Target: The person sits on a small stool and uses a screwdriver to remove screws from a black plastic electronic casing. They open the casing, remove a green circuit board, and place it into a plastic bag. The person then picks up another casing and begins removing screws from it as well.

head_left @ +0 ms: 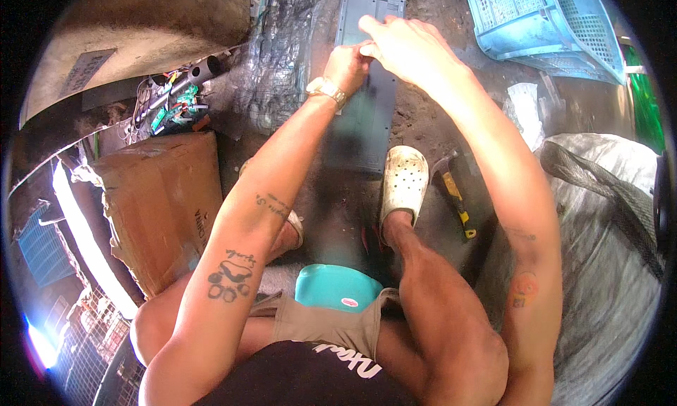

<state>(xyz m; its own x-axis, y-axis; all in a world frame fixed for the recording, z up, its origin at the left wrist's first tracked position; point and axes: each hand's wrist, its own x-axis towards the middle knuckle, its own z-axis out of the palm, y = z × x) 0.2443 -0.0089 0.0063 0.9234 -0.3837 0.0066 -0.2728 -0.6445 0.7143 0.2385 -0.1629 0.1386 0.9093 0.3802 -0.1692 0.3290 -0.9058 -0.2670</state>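
Note:
A long, grey, flat plastic panel lies lengthwise on the ground in front of my feet. My left hand, with a wristwatch on its wrist, is closed above the panel's middle. Against its fingertips comes my right hand, its thumb and fingers bent in from the right over the panel's far part. Whatever is pinched where the two hands meet is too small or hidden to make out.
A yellow-handled tool lies right of my clog. At the far right stands a blue plastic crate; nearer is a large pale sack. A cardboard box and green electronic scraps are on the left.

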